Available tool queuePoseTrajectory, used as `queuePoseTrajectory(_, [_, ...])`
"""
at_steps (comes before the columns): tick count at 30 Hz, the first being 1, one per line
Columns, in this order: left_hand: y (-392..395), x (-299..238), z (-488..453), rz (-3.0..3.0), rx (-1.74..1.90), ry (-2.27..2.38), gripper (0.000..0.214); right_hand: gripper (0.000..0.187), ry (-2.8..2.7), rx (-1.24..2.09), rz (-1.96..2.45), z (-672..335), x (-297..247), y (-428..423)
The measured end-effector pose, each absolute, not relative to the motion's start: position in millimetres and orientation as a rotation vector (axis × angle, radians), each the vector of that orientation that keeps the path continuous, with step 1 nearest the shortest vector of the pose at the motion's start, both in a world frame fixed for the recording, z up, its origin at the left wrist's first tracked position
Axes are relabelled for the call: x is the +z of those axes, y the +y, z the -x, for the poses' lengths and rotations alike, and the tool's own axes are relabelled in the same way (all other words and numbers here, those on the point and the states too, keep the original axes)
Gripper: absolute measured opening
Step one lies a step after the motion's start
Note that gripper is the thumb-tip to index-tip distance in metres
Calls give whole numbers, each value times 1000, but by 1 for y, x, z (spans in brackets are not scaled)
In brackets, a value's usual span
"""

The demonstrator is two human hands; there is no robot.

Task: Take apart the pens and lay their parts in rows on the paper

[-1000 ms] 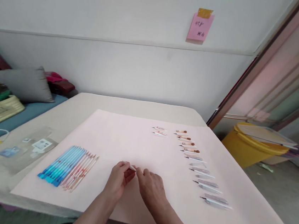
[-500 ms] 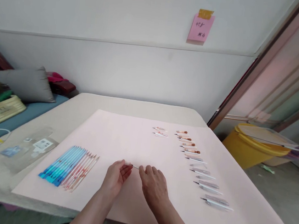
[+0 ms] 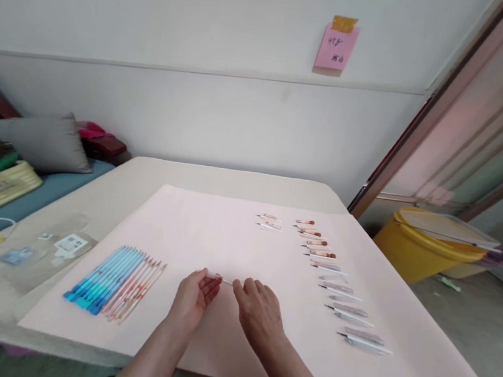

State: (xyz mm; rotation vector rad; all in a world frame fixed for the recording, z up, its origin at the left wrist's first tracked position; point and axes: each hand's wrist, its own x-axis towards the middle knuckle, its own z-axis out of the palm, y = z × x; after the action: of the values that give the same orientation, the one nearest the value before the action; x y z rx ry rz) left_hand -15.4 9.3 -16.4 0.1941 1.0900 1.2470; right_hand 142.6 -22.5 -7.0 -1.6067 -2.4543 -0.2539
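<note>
Over the middle of the sheet, my left hand [image 3: 194,296] pinches a pale pen barrel [image 3: 213,276] between thumb and fingers. A thin white refill [image 3: 228,282] runs from the barrel's end to my right hand [image 3: 258,309], whose fingers are closed on it. How far it sits inside the barrel I cannot tell. On the left lie a row of blue pens [image 3: 110,275] and several white-and-red pens [image 3: 139,291]. Refills with dark tips lie down the right side, beside grey barrels [image 3: 364,335] and brown-topped parts [image 3: 319,254]. Another small group of pen parts [image 3: 269,221] lies farther back.
The pink sheet [image 3: 211,226] covers much of the cloth-topped table [image 3: 234,179]. Clear plastic bags [image 3: 53,251] lie at its left. A grey cushion [image 3: 45,140] sits beyond. On the right floor stands a yellow bin [image 3: 419,254]. A pink note [image 3: 337,46] hangs on the wall.
Both hands stay almost in place, still holding the barrel and refill. The view has shifted very slightly; nothing on the sheet has visibly moved.
</note>
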Motion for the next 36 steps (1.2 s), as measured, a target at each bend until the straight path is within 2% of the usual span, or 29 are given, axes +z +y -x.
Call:
queuePoseTrajectory(10, [13,-13,20,-140,1296,1060,4,20,-2334,-39,1740,-146,2,-20])
queuePoseTrajectory(14, [8,-10,14,-269,1217,1000,4,21,-2166,184,1765,-145,4,-19])
queuePoseTrajectory(20, [-5,-9,-3,-396,1013,957,16,31,-1915,599,1678,-143,2,-15])
queuePoseTrajectory(24, [-8,-14,-9,-404,999,902,14,30,-1836,784,1568,-141,3,-13])
queuePoseTrajectory(31, [-8,-15,-9,-434,1031,888,11,29,-1806,810,1522,-139,-1,-15])
queuePoseTrajectory(36, [-9,-14,-8,-483,1032,927,9,13,-1701,806,1552,-138,-4,-13])
